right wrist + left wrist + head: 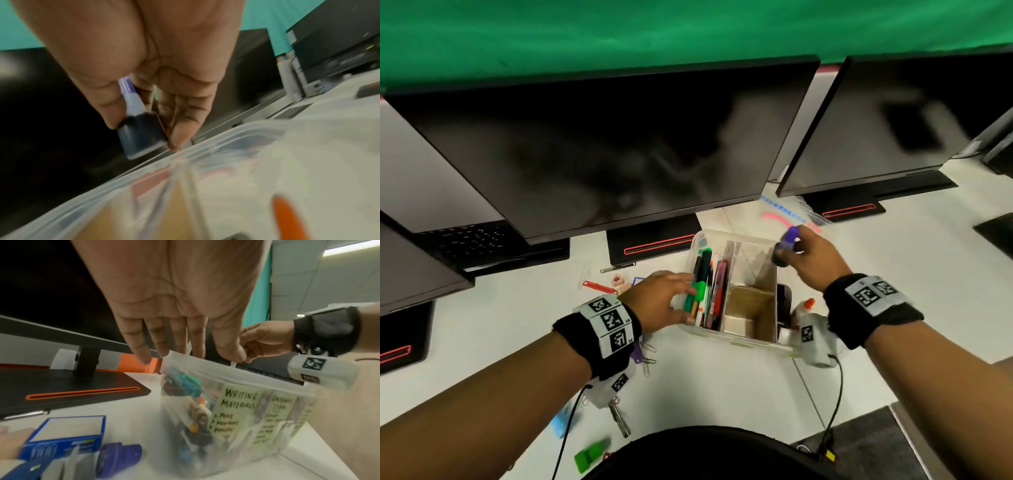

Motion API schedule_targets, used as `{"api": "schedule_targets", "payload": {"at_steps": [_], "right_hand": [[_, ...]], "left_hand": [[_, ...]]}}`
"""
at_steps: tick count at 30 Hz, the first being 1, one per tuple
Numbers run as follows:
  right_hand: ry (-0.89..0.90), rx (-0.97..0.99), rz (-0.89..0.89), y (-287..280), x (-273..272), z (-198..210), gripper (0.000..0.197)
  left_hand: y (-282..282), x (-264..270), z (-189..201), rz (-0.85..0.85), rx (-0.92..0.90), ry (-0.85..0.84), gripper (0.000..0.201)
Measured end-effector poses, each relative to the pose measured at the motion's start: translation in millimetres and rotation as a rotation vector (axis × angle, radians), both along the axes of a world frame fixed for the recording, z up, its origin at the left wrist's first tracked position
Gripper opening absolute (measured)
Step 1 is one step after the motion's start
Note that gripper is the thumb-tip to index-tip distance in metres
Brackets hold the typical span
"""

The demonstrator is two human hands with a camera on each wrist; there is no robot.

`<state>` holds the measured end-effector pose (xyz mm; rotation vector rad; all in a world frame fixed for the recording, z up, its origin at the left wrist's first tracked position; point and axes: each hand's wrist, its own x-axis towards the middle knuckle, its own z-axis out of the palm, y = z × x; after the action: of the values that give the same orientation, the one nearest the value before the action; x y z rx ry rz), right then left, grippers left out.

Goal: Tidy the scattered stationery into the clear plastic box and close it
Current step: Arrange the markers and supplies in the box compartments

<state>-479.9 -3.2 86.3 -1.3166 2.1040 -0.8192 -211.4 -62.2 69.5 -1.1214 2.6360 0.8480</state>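
Observation:
A clear plastic box (736,236) with card dividers stands open on the white desk. Its left compartment holds pens and markers (703,291). My left hand (678,294) hovers at that compartment's left rim, fingers (141,352) straight and holding nothing. Above the box's far right corner, my right hand (794,250) pinches a small item with a purple top and black base (787,243). The right wrist view shows that item (139,139) between thumb and fingers, just over the rim (226,136). A label reading "Writing Materials" (238,400) is on the box's front wall.
A glue bottle with an orange cap (808,305) lies right of the box. A red item (599,286), paper clips (647,356), a key (619,421), a green item (590,455), a blue clip box (65,439) and a purple roll (119,454) lie scattered at left. Monitors (602,147) stand behind.

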Motion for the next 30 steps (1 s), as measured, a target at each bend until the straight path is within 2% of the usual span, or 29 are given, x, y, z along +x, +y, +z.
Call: {"api": "schedule_targets", "payload": {"at_steps": [3, 6, 10, 14, 16, 20, 23, 27, 30], "right_hand": [[0.184, 0.249, -0.042, -3, -31, -8, 0.012], [0.383, 0.432, 0.002, -10, -40, -14, 0.011], [0.474, 0.566, 0.069, -22, -37, -18, 0.02], [0.656, 0.821, 0.172, -29, -32, -25, 0.035], [0.704, 0.892, 0.196, -33, -31, -30, 0.034], [0.759, 0.912, 0.24, -38, -30, -38, 0.033], [0.764, 0.99, 0.254, -39, -28, -38, 0.017], [0.792, 0.92, 0.209, -42, -33, -39, 0.029], [0.77, 0.937, 0.213, -40, -34, -37, 0.029]], "left_hand": [[-1, 3, -9, -0.078, 0.038, -0.086, 0.054], [0, 4, -9, -0.107, 0.007, -0.11, 0.047], [4, 4, -6, -0.075, 0.016, -0.086, 0.033], [6, 2, -5, -0.065, 0.021, -0.087, 0.032], [6, 2, -5, -0.062, 0.018, -0.083, 0.032], [7, 3, -6, -0.055, 0.021, -0.082, 0.031], [7, 2, -8, -0.042, 0.027, -0.078, 0.03], [6, 3, -9, -0.044, 0.024, -0.081, 0.03], [6, 2, -10, -0.052, 0.02, -0.092, 0.03]]}}
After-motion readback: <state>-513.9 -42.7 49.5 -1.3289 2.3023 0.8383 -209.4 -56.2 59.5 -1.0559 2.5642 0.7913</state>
